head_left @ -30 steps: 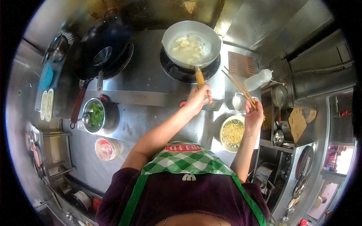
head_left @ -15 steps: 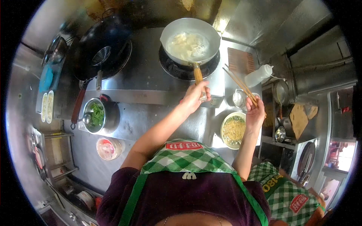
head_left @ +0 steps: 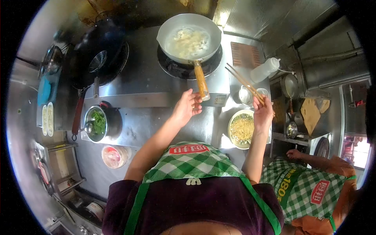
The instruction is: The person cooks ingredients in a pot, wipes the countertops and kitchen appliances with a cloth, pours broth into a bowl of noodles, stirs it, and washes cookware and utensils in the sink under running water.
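A deep saucepan (head_left: 166, 33) with pale food in bubbling liquid sits on the right burner (head_left: 164, 64). Its wooden handle (head_left: 201, 80) points toward me. My left hand (head_left: 187, 106) is just left of the handle's end, fingers apart and holding nothing. My right hand (head_left: 263, 112) grips a pair of chopsticks (head_left: 243, 80), tips pointing up and left toward the pan. Below that hand stands a bowl (head_left: 231, 135) of noodles (head_left: 242, 129) with green bits around them. A small metal cup (head_left: 244, 95) is close to the chopsticks.
A black wok (head_left: 117, 64) with a strainer (head_left: 98, 61) in it occupies the left burner. Greens (head_left: 98, 122) fill a metal pot (head_left: 91, 137); a tub (head_left: 113, 156) stands below. A white squeeze bottle (head_left: 264, 70) lies back right. Another person (head_left: 305, 192) in a checked apron stands at my right.
My left hand has let go of the pan handle and drawn back to the left. The right hand still holds the chopsticks. The other person has come further into view.
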Demonstrator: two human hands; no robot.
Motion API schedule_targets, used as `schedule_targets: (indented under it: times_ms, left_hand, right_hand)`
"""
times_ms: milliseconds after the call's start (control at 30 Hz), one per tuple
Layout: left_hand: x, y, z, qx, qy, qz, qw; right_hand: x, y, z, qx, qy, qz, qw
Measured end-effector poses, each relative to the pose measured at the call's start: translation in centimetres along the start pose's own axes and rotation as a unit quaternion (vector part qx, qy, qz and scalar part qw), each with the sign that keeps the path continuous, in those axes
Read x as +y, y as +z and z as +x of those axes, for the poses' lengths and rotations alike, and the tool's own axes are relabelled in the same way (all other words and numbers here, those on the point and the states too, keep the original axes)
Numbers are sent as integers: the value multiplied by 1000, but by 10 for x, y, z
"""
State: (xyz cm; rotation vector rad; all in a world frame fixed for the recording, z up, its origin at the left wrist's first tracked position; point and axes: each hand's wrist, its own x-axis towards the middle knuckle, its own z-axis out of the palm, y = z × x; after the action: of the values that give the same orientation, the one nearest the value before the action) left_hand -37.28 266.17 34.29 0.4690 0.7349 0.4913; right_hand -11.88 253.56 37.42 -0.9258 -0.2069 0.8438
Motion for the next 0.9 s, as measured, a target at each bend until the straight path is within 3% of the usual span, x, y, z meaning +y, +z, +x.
schedule_targets:
  times_ms: [100,200,300,367,433,533,667,767,867,900]
  left_hand:
    - [2,3,-7,-12,1,27,1000]
    - [6,15,-12,-12,6,65,998]
    - [6,16,-13,-2,9,84,996]
    - [3,0,-14,-5,18,63,998]
    - [3,-17,-23,15,23,58,998]
    - [-3,-57,-44,79,49,22,995]
    - [-19,-118,-80,185,88,-16,979]
    - [-48,-168,-88,238,173,45,955]
    - [-49,-178,-95,245,139,-96,955]
    - [-47,-174,-95,242,138,-102,955]
  right_hand:
    - [-3,19,12,-31,-22,-13,999]
    - [-18,86,24,-99,-97,-203,969]
    - [-5,142,45,-253,-120,-380,882]
    - [21,170,58,-377,-180,-464,781]
    - [52,189,75,-470,-173,-512,698]
    - [71,206,102,-474,-233,-505,682]
    - [62,207,179,-351,-167,-529,755]
    - [38,222,185,-305,-150,-490,802]
    - [59,218,188,-298,-269,-601,692]
    - [67,214,184,-324,-231,-586,706]
